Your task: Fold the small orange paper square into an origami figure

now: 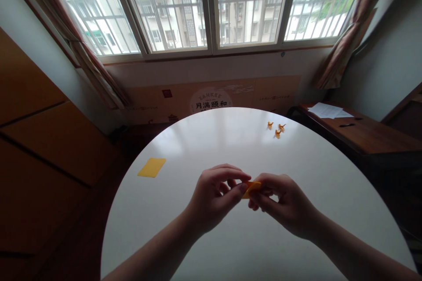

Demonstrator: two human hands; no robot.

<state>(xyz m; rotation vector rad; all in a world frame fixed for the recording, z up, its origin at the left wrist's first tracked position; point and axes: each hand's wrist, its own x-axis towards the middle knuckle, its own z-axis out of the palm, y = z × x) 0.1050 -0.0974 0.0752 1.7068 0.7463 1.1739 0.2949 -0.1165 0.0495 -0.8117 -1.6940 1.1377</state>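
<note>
Between my two hands is a small piece of folded orange paper (252,189), held above the white round table (211,246). My left hand (220,193) pinches its left side between thumb and fingers. On the other side, my right hand (280,199) grips the paper's right part, and its fingertips hide some of the folds. Three small orange origami birds (277,133) stand at the table's far right. A flat yellow-orange paper sheet (152,167) lies near the left edge of the table.
A brown wooden side table (372,129) with white papers (329,110) stands at the right. Beyond the table are a printed cardboard panel (270,92) and a barred window (247,4). Wooden cabinets (42,149) stand on the left.
</note>
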